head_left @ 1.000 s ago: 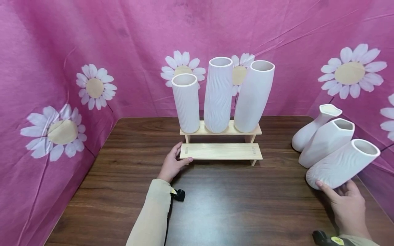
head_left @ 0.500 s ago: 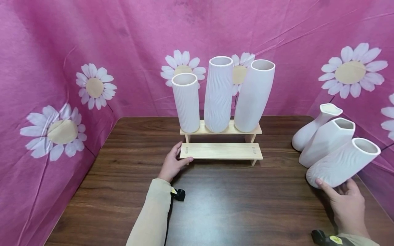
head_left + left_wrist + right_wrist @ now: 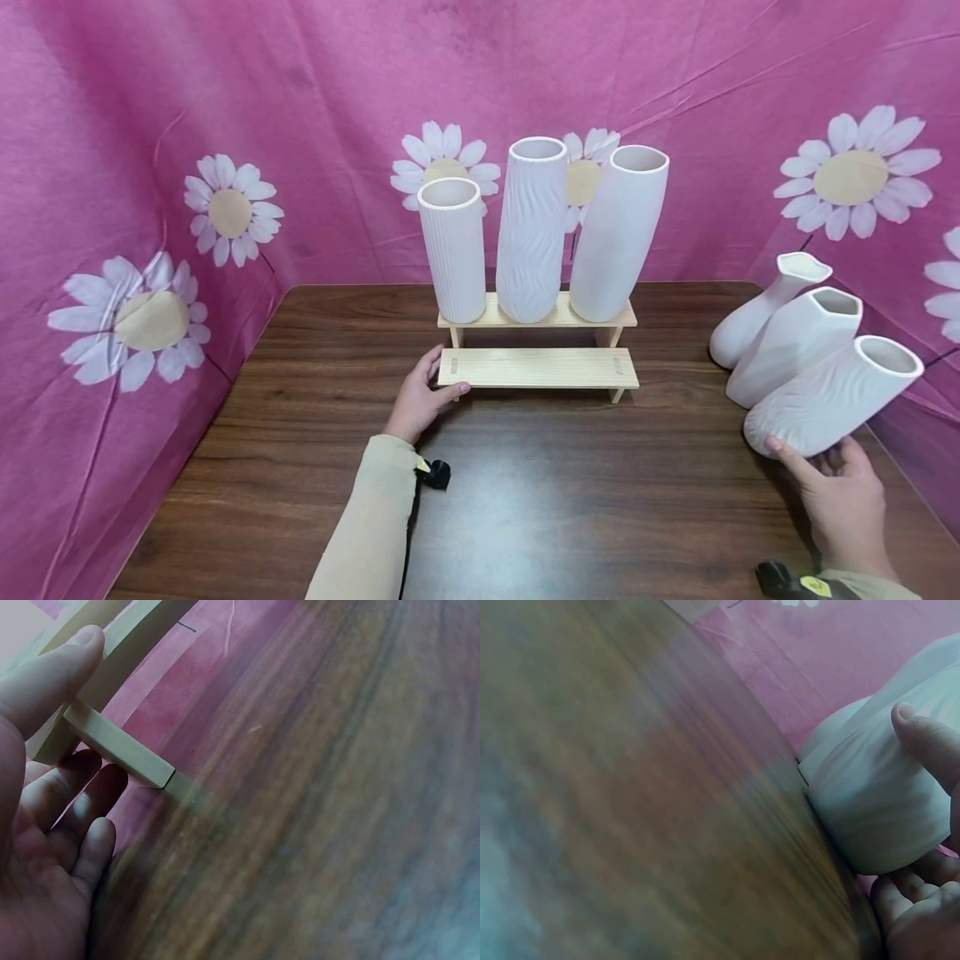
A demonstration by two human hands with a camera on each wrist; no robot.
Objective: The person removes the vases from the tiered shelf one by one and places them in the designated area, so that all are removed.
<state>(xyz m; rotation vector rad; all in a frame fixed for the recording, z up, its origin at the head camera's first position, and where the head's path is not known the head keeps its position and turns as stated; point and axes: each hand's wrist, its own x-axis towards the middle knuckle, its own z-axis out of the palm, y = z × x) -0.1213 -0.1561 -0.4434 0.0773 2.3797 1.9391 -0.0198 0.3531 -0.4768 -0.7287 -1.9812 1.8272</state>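
In the head view my left hand grips the left end of a two-step wooden stand, thumb on the lower step. The left wrist view shows the fingers curled under that step, beside a stand leg. On the upper step stand a ribbed white vase, a taller wavy one and a smooth rounded one. At the right, my right hand holds the lower part of a wavy white vase, thumb on its near side. In the right wrist view, the fingertips are partly hidden beneath this vase.
Behind the held vase stand a faceted white vase and a narrow-necked white vase, close together. Pink cloth with daisies hangs round the brown wooden table. Black cameras sit on both wrists.
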